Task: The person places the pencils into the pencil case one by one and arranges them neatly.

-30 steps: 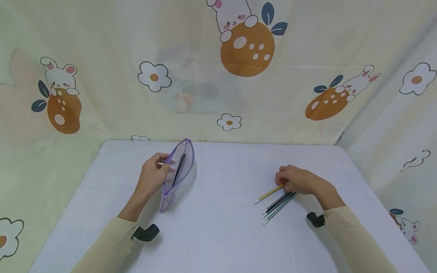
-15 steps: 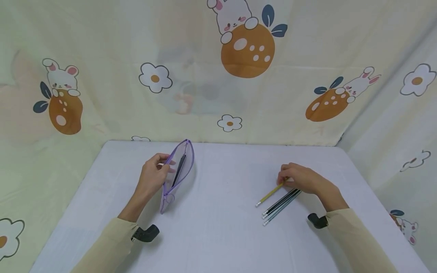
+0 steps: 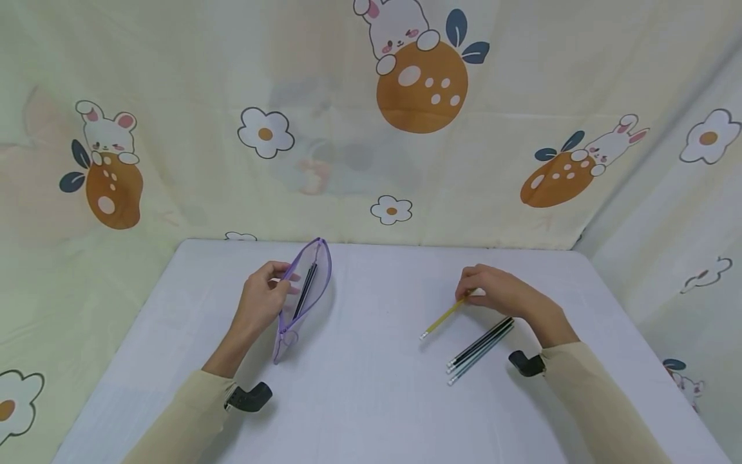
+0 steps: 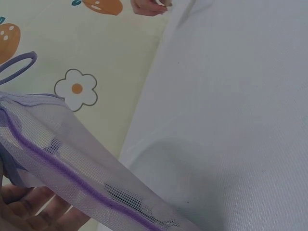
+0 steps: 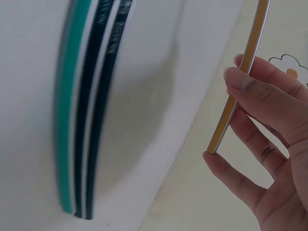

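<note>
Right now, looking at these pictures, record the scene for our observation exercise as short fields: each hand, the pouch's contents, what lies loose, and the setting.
Left hand: grips the purple mesh pouch, mouth open
Pouch contents: dark slender items
Right hand: pinches a yellow pencil
Loose: dark and teal pencils, side by side
Surface: white table
Backdrop: pale cloth printed with rabbits and flowers

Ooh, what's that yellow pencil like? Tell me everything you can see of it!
The yellow pencil is slim, with flat, painted-looking sides. One end has a white, eraser-like tip; the other looks blunt. The right hand pinches it near the blunt end. In the head view it slants, tip at lower left, seemingly lifted above the white table, apart from the other pencils.
</note>
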{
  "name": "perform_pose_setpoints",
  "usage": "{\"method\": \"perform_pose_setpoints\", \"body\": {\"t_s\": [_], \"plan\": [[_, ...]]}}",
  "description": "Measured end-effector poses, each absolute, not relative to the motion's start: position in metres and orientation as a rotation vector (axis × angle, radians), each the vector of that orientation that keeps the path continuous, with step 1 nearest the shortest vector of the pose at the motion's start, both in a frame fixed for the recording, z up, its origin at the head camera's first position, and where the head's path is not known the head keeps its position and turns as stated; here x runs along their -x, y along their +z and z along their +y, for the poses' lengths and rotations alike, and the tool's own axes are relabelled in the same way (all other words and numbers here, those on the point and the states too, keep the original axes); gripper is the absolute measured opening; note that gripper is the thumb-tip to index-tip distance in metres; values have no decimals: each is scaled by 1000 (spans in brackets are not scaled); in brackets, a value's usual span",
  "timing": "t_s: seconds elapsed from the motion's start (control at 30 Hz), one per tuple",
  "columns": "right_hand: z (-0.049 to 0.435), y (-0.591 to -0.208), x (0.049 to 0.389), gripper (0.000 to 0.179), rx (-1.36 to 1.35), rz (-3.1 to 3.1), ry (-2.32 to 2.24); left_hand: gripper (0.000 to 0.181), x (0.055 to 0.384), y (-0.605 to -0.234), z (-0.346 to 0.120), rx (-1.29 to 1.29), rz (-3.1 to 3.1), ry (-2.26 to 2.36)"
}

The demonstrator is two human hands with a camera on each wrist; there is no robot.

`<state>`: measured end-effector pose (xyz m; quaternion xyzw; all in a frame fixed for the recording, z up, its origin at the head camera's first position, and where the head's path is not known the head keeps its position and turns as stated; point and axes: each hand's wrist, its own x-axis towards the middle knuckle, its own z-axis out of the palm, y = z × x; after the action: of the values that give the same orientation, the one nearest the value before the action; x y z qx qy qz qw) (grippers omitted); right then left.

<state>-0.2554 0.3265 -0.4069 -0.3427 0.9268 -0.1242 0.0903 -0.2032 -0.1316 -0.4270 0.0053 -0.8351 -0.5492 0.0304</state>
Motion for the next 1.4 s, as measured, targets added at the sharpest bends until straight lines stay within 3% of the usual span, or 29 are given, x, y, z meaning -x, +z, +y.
{"method": "perform_pose_setpoints", "body": {"t_s": [1.4], "plan": [[190, -340, 297, 16, 1332, 2708, -462, 32, 203, -426, -130, 13, -2556, -1732]]}}
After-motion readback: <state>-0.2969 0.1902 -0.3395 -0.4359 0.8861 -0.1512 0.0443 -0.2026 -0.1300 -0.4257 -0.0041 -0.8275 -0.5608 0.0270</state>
